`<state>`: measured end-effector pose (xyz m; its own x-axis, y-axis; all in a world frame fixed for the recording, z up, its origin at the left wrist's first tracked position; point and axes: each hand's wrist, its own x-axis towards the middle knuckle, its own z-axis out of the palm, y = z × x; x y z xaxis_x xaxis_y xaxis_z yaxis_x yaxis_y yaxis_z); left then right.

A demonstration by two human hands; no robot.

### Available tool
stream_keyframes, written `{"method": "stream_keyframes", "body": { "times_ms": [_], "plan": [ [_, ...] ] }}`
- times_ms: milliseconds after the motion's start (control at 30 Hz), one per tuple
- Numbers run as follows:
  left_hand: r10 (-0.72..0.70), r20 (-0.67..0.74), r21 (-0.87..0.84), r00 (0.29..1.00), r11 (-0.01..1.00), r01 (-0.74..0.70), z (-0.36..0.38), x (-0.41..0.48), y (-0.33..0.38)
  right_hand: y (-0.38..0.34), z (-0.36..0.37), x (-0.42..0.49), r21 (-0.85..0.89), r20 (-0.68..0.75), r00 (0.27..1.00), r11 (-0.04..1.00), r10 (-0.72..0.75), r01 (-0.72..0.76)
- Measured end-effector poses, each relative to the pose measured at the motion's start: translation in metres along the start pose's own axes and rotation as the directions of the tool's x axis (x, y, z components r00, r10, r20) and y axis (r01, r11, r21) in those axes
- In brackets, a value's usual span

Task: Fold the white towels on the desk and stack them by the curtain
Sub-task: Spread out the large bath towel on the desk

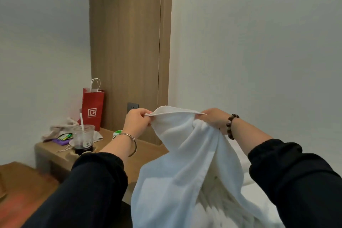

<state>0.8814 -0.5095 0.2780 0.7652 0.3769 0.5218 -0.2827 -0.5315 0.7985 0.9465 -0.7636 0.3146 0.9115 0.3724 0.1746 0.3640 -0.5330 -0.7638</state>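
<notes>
A white towel (187, 164) hangs in the air in front of me, held up by its top edge. My left hand (137, 123) pinches the top edge at its left end. My right hand (212, 119) pinches the same edge at the right, where the cloth bunches. The towel drapes down past the lower edge of the view. Beneath it lies more white cloth (259, 196), blurred. The wooden desk (146, 151) runs behind and below the towel.
On the desk's left end stand a red paper bag (93, 109), a plastic cup (83, 139) with a straw and dark drink, a crumpled beige cloth (59, 128) and small items. A wood wall panel (129, 42) rises behind. No curtain is in view.
</notes>
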Motion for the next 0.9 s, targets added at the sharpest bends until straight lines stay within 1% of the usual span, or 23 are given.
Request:
{"method": "stream_keyframes", "body": {
  "times_ms": [67, 100, 133, 167, 233, 267, 333, 367, 400, 433, 500, 533, 567, 600, 633, 700, 767, 833, 900],
  "plan": [
    [0.053, -0.026, 0.055, 0.998, 0.997, -0.051, 0.0, -0.001, -0.003, 0.006, -0.003, -0.005, -0.013, 0.03, 1.0, 1.0, -0.002, 0.002],
    [0.05, -0.013, 0.042, 0.999, 0.998, -0.049, 0.0, -0.001, -0.004, 0.008, -0.004, -0.008, -0.001, 0.059, 0.998, 1.0, -0.006, 0.006],
    [0.027, 0.014, -0.004, 1.0, 1.0, -0.027, 0.001, -0.002, -0.005, 0.009, -0.003, -0.011, 0.026, 0.097, 0.995, 1.0, -0.011, 0.008],
    [-0.018, 0.053, -0.09, 0.998, 0.996, 0.023, 0.002, -0.004, -0.005, 0.011, -0.002, -0.015, 0.073, 0.145, 0.989, 0.997, -0.002, -0.009],
    [-0.112, 0.127, -0.297, 0.986, 0.944, 0.145, 0.005, -0.008, -0.003, 0.016, 0.001, -0.02, 0.191, 0.256, 0.965, 0.976, 0.049, -0.101],
    [-0.142, 0.148, -0.374, 0.979, 0.908, 0.188, 0.007, -0.01, -0.003, 0.02, 0.003, -0.022, 0.229, 0.293, 0.953, 0.963, 0.071, -0.142],
    [-0.191, 0.162, -0.452, 0.968, 0.857, 0.245, 0.011, -0.014, -0.002, 0.029, 0.005, -0.026, 0.274, 0.303, 0.947, 0.943, 0.104, -0.191],
    [-0.212, 0.163, -0.463, 0.963, 0.846, 0.265, 0.012, -0.016, -0.002, 0.033, 0.005, -0.027, 0.288, 0.28, 0.953, 0.936, 0.119, -0.201],
    [-0.228, 0.166, -0.464, 0.96, 0.84, 0.28, 0.013, -0.019, -0.002, 0.037, 0.006, -0.029, 0.281, 0.235, 0.963, 0.94, 0.129, -0.194],
    [-0.235, 0.173, -0.461, 0.956, 0.839, 0.29, 0.013, -0.021, -0.002, 0.041, 0.005, -0.03, 0.234, 0.164, 0.979, 0.959, 0.124, -0.161],
    [-0.231, 0.196, -0.443, 0.953, 0.846, 0.296, 0.014, -0.026, -0.002, 0.048, 0.004, -0.032, 0.018, 0.041, 0.998, 0.999, 0.046, -0.047],
    [-0.219, 0.204, -0.432, 0.954, 0.854, 0.288, 0.015, -0.028, -0.001, 0.05, 0.003, -0.034, -0.1, 0.026, 1.0, 0.995, -0.002, 0.005],
    [-0.2, 0.209, -0.429, 0.957, 0.861, 0.273, 0.016, -0.03, 0.001, 0.05, 0.003, -0.036, -0.177, 0.038, 0.999, 0.983, -0.036, 0.042],
    [-0.176, 0.21, -0.428, 0.962, 0.868, 0.253, 0.019, -0.031, 0.004, 0.048, 0.004, -0.039, -0.206, 0.063, 0.997, 0.977, -0.052, 0.063],
    [-0.148, 0.206, -0.423, 0.967, 0.878, 0.224, 0.021, -0.032, 0.008, 0.044, 0.006, -0.043, -0.176, 0.094, 0.994, 0.982, -0.047, 0.063],
    [-0.087, 0.19, -0.382, 0.978, 0.911, 0.155, 0.029, -0.033, 0.017, 0.034, 0.012, -0.048, -0.029, 0.179, 0.983, 0.999, -0.031, 0.037],
    [-0.035, 0.195, -0.338, 0.98, 0.936, 0.101, 0.036, -0.035, 0.024, 0.025, 0.017, -0.051, 0.027, 0.249, 0.967, 0.998, -0.06, 0.055],
    [0.012, 0.19, -0.29, 0.982, 0.956, 0.045, 0.043, -0.037, 0.028, 0.02, 0.023, -0.052, 0.005, 0.255, 0.962, 0.995, -0.094, 0.096],
    [0.044, 0.144, -0.235, 0.989, 0.972, -0.009, 0.048, -0.038, 0.028, 0.019, 0.028, -0.052, -0.097, 0.157, 0.983, 0.989, -0.093, 0.109]
  ]
}}
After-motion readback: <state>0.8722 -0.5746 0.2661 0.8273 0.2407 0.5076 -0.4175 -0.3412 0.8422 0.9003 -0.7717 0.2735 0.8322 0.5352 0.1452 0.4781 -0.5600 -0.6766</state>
